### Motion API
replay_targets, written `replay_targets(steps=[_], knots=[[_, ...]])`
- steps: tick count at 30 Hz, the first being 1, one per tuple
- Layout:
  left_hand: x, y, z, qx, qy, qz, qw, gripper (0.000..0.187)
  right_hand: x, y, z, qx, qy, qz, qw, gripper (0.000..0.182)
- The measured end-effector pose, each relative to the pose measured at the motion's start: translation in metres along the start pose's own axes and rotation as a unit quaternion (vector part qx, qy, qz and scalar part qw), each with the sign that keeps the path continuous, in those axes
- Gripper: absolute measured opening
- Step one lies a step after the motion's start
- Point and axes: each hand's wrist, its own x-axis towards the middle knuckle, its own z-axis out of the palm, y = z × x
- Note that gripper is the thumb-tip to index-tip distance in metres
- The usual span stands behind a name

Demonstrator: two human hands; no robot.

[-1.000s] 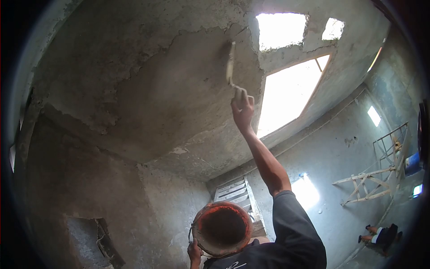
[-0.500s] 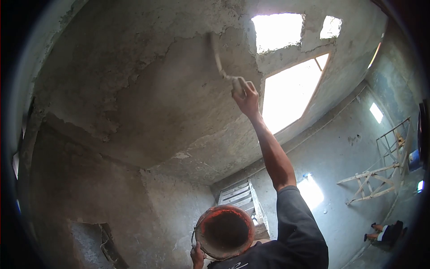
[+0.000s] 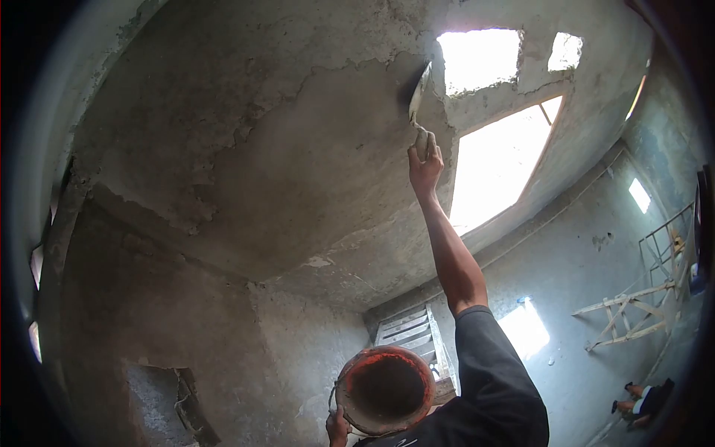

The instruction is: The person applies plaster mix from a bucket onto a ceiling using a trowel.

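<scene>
My right hand (image 3: pixel 425 165) is closed around the handle of a pointed trowel (image 3: pixel 421 91), the arm stretched far out in front. The blade stands nearly edge-on, close against the plastered wall (image 3: pixel 320 141), just left of a bright square opening. A patch of smoother, damp-looking plaster with a ragged border spreads to the left of the trowel. Low in view, my left hand (image 3: pixel 339 427) grips a round bucket (image 3: pixel 430 387) at its side, beside the wire handle. Orange-red shows around the inner rim, and the inside looks dark and greyish.
Bright openings (image 3: pixel 480 59) and a larger window (image 3: pixel 506 164) pierce the wall. A slatted wooden frame (image 3: pixel 406 328) stands behind the bucket. At right are a scaffold frame (image 3: pixel 629 316) and another person (image 3: pixel 646 402). A recess (image 3: pixel 160 402) sits in the wall at lower left.
My right hand has swung the trowel rightward across the wall, toward the square opening, and its blade has tilted to the right. The bucket stays in my left hand; the whole view has shifted slightly.
</scene>
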Motion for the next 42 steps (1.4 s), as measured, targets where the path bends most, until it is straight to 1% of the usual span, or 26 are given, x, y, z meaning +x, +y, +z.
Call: replay_targets(steps=[1, 2, 3, 4, 5, 6, 7, 9, 10, 12, 14, 15, 17, 19, 20, 21, 23, 25, 27, 29, 31, 32, 34, 38, 40, 42], knots=[[0.000, 0.000, 0.002, 0.000, 0.000, -0.001, 1.000, 0.039, 0.000, -0.008, -0.006, -0.004, -0.034, 0.010, 0.999, 0.052], [0.000, 0.000, 0.004, -0.026, 0.014, -0.049, 0.998, 0.034, -0.003, -0.014, -0.012, -0.008, -0.068, 0.022, 0.997, 0.052], [0.000, -0.003, 0.005, -0.051, 0.026, -0.097, 0.994, 0.033, -0.009, -0.015, -0.015, -0.010, -0.068, 0.024, 0.997, 0.052], [0.003, -0.007, 0.008, -0.052, 0.025, -0.096, 0.994, 0.033, -0.014, -0.015, -0.018, -0.001, -0.078, -0.013, 0.997, 0.051], [0.004, -0.010, 0.011, -0.091, 0.026, -0.153, 0.984, 0.034, -0.018, -0.016, -0.022, 0.006, -0.088, -0.048, 0.995, 0.051], [0.003, -0.011, 0.012, -0.129, 0.028, -0.210, 0.969, 0.039, -0.023, -0.016, -0.026, 0.003, -0.087, -0.047, 0.995, 0.051], [0.004, -0.004, 0.009, -0.128, 0.026, -0.209, 0.969, 0.039, -0.027, -0.016, -0.029, 0.004, -0.109, -0.072, 0.991, 0.051], [0.006, 0.059, -0.006, -0.198, -0.002, -0.317, 0.927, 0.044, -0.031, -0.015, -0.032, 0.003, -0.131, -0.095, 0.987, 0.051], [0.005, 0.052, -0.004, -0.197, -0.002, -0.318, 0.928, 0.044, -0.030, -0.015, -0.030, 0.015, -0.108, -0.082, 0.991, 0.051], [0.003, 0.031, 0.003, -0.176, 0.015, -0.253, 0.951, 0.048, -0.029, -0.013, -0.025, 0.027, -0.084, -0.068, 0.994, 0.050], [0.005, 0.002, 0.007, -0.159, 0.011, -0.248, 0.956, 0.048, -0.026, -0.007, -0.015, -0.022, -0.028, -0.029, 0.999, 0.053], [0.006, 0.004, 0.007, -0.140, 0.006, -0.246, 0.959, 0.047, -0.025, -0.007, -0.011, -0.022, -0.027, -0.030, 0.999, 0.053], [0.008, 0.009, 0.005, -0.153, 0.011, -0.236, 0.959, 0.046, -0.026, -0.007, -0.003, -0.056, -0.067, 0.017, 0.996, 0.054], [0.007, 0.045, -0.002, -0.166, 0.015, -0.229, 0.959, 0.046, -0.045, -0.007, 0.001, -0.046, -0.075, -0.010, 0.996, 0.053], [0.007, 0.074, -0.005, -0.205, 0.010, -0.265, 0.942, 0.045, -0.055, -0.007, -0.001, -0.034, -0.082, -0.038, 0.995, 0.053], [0.006, 0.091, -0.008, -0.243, 0.004, -0.302, 0.922, 0.045, -0.068, -0.006, -0.008, -0.035, -0.081, -0.037, 0.995, 0.053], [0.008, 0.101, -0.012, -0.248, -0.007, -0.320, 0.914, 0.045, -0.088, -0.004, -0.021, 0.005, -0.170, -0.070, 0.983, 0.053], [0.010, 0.101, -0.012, -0.254, -0.016, -0.341, 0.905, 0.045, -0.089, 0.000, -0.027, 0.011, -0.171, -0.065, 0.983, 0.052], [0.007, 0.098, -0.010, -0.221, -0.010, -0.321, 0.921, 0.045, -0.082, 0.003, -0.034, 0.014, -0.175, -0.057, 0.983, 0.051], [0.006, 0.095, -0.009, -0.226, -0.002, -0.309, 0.924, 0.045, -0.051, 0.004, -0.029, 0.013, -0.042, -0.047, 0.998, 0.049], [0.007, 0.089, -0.007, -0.233, 0.007, -0.295, 0.927, 0.045, -0.019, 0.012, -0.020, -0.005, 0.007, -0.050, 0.999, 0.048], [0.006, 0.085, -0.007, -0.226, 0.006, -0.293, 0.929, 0.044, -0.009, 0.014, -0.019, -0.005, 0.006, -0.050, 0.999, 0.048], [0.008, 0.086, -0.007, -0.221, 0.005, -0.289, 0.931, 0.044, 0.007, 0.008, -0.020, 0.021, -0.056, -0.025, 0.998, 0.050], [0.007, 0.082, -0.002, -0.239, 0.017, -0.301, 0.923, 0.041, -0.014, -0.006, -0.004, 0.021, -0.076, -0.019, 0.997, 0.049], [0.008, 0.077, -0.004, -0.245, 0.024, -0.312, 0.918, 0.039, -0.041, -0.019, -0.003, -0.020, -0.141, -0.071, 0.987, 0.051], [0.006, 0.075, -0.004, -0.229, 0.026, -0.292, 0.928, 0.039, -0.060, -0.023, -0.007, 0.015, -0.156, -0.091, 0.983, 0.052]])
